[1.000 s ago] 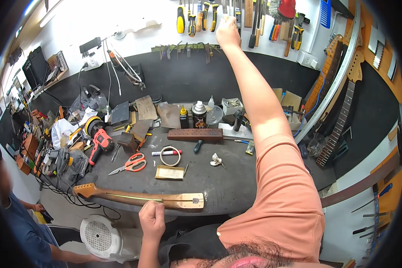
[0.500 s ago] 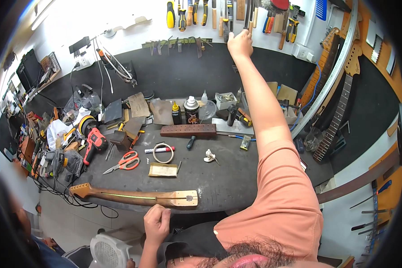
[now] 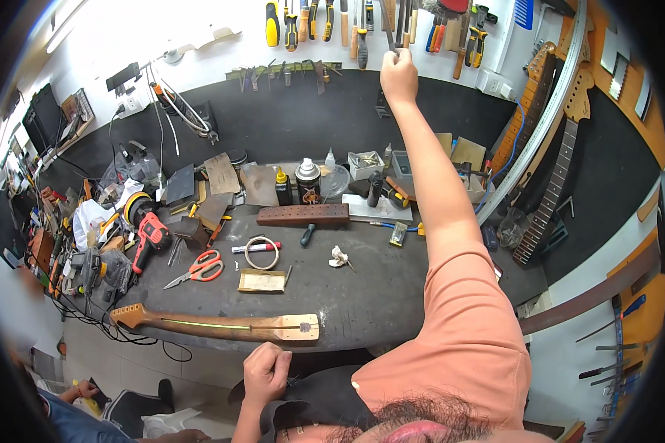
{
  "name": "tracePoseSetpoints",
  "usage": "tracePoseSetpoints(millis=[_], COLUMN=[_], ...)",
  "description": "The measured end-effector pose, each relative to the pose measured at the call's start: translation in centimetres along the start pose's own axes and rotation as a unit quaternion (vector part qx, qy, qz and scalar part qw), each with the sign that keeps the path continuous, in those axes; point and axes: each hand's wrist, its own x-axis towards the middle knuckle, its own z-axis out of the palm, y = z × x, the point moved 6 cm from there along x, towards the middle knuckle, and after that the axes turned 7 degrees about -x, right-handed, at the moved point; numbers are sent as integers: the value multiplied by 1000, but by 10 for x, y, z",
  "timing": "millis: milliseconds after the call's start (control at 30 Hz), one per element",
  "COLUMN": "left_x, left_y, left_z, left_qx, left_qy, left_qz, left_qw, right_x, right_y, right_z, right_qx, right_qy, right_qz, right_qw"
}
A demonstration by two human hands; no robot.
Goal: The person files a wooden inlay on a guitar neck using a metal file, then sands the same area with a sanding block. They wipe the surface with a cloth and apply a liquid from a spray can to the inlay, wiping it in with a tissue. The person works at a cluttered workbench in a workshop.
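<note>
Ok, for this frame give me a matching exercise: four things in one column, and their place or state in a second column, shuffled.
Things:
1. right hand
2. left hand
3. guitar neck
4. scissors

Places:
A. lying along the bench's near edge
B. raised to the tools hanging on the wall
C. low, near the bench's front edge
D. on the bench, left of the metal ring

Pairs: 1-B, 2-C, 3-A, 4-D

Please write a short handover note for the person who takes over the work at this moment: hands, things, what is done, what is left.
Right hand: raised to the wall rack, closed on a thin dark hanging tool; not yet taken down.
Left hand: fisted at the bench's near edge, holding nothing visible.
Guitar neck: lies flat along the front of the bench, untouched.
Scissors and a small card lie behind it.
Done: tool reached. Left: bringing it down to the neck, probably.
</note>
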Motion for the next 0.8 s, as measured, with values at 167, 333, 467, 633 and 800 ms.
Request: tracePoseSetpoints(millis=[167,333,467,633,800], left_x=[8,37,80,111,74], left_y=[9,33,63,94,76], left_z=[-11,-15,1,41,36], left_qx=[27,18,-13,-140,-65], left_qy=[21,31,-2,-38,-36], left_qz=[20,60,90,12,37], left_qw=[999,998,996,989,997], right_x=[-54,-170,-305,-424,-341], right_y=[21,15,-50,-89,-73], right_z=[-37,-91,-144,-190,-153], right_qx=[96,290,451,520,468], right_qy=[-51,-140,-267,-370,-310], right_qz=[26,106,245,321,207], right_qw=[994,941,816,700,801])
